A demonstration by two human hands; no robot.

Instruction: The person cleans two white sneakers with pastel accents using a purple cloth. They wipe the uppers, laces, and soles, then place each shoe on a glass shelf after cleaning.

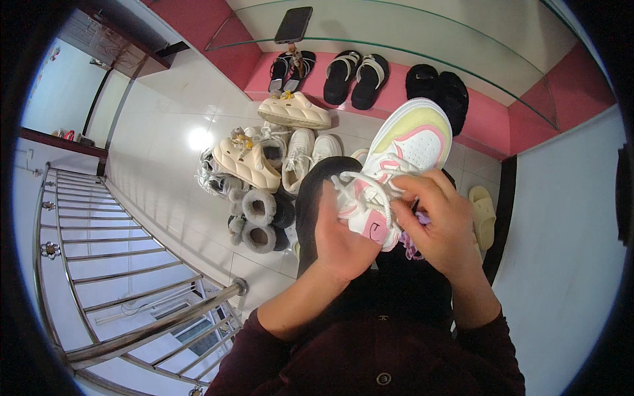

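Observation:
A white sneaker [411, 143] with pink and yellow-green panels is held up before me, toe pointing away. Its thick white shoelaces [369, 190] lie loosely looped over the tongue, whose pink tab [375, 226] bears a mark. My left hand [342, 242] supports the shoe from its left side and below, thumb raised along the edge. At the right side of the laces, my right hand [438, 218] has thumb and fingertips closed on a lace; the exact pinch is partly hidden. Something purple and knitted-looking [411, 247] shows beneath the right hand.
Cream clogs [247, 163], white sneakers [298, 153] and fur-lined boots [260, 208] stand on the tiled floor. Black sandals [370, 79] rest on the pink ledge [317, 69] below a glass shelf carrying a phone [293, 24]. A metal railing [163, 326] is left; a yellow slipper [482, 218] lies right.

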